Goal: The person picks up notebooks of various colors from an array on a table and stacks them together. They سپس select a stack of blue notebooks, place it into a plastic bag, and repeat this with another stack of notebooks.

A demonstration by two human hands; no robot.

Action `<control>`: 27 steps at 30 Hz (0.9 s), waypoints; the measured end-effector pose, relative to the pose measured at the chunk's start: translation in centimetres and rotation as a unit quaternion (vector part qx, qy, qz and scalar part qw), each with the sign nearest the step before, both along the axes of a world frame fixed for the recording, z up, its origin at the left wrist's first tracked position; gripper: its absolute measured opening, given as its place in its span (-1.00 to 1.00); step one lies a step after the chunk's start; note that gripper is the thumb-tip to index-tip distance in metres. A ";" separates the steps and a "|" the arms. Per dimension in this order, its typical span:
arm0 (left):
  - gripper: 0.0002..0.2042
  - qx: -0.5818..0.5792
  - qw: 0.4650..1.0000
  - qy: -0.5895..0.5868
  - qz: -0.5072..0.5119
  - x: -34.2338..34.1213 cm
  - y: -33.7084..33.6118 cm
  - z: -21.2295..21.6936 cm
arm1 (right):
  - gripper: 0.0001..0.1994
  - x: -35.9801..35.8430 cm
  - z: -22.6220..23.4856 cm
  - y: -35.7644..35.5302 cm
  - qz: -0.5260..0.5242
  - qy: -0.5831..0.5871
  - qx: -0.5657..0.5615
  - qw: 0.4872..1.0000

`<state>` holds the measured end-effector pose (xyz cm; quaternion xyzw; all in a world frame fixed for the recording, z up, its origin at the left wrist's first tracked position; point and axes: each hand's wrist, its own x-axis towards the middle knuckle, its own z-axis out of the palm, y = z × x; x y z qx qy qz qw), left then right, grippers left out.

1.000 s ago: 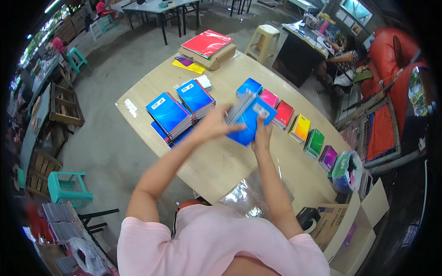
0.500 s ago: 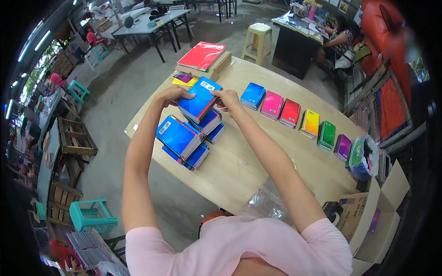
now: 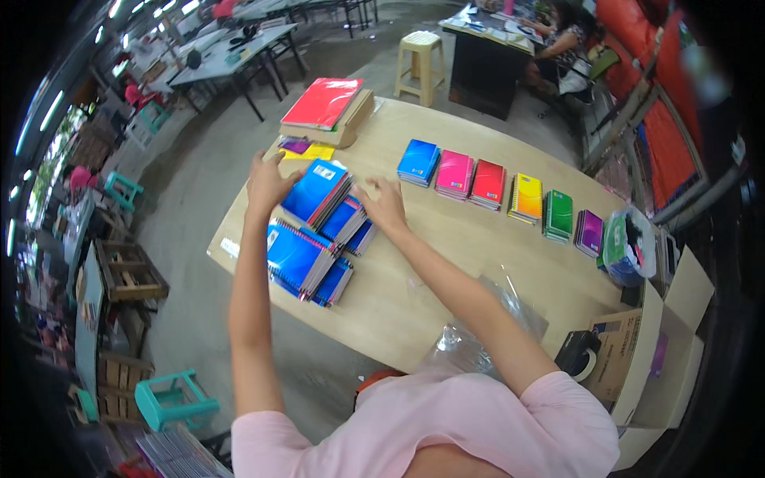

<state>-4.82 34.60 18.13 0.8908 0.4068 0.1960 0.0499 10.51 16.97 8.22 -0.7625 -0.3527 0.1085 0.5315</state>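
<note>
A bundle of blue spiral notebooks [image 3: 315, 190] lies on top of a stack on the pale table, over more blue notebooks [image 3: 344, 221] turned crosswise. Against its left side is my left hand [image 3: 271, 183], fingers spread and thumb close to the cover. My right hand [image 3: 383, 205] hovers just off the right side of the stack, its fingers apart and holding nothing. Nearer to me stands a second stack of blue notebooks [image 3: 295, 253], also layered crosswise.
Small notebook stacks run rightward: blue [image 3: 418, 162], pink [image 3: 453, 174], red [image 3: 488, 183], yellow [image 3: 525, 197], green [image 3: 558, 215], purple [image 3: 589, 232]. Red-covered notebooks [image 3: 323, 102] rest on a cardboard box behind. Clear plastic [image 3: 470, 346], a tape roll [image 3: 586, 365] and an open carton [image 3: 665, 358] are nearby.
The blue notebook bundle that both hands held up is now down on the far stack. Both hands have let go and spread apart. The view has shifted slightly.
</note>
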 end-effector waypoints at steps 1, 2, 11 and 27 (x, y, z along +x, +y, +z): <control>-0.44 0.011 0.990 -0.126 -0.063 -0.1 -3.0 1.6 | -0.56 0.2 -1.6 -2.0 0.016 -0.014 0.041 0.999; -0.49 0.008 0.966 -0.206 -0.154 -0.2 -6.3 3.1 | -0.61 0.0 -2.7 -4.3 0.063 0.071 0.034 0.995; -0.62 -0.370 0.891 -0.198 -0.174 16.0 -15.7 -12.1 | -0.67 1.0 -7.6 -26.3 0.336 0.250 -0.209 0.884; -0.48 -0.332 0.932 0.054 0.134 33.8 -3.6 -18.4 | -0.73 9.2 -5.2 -24.3 0.072 0.088 -0.163 0.980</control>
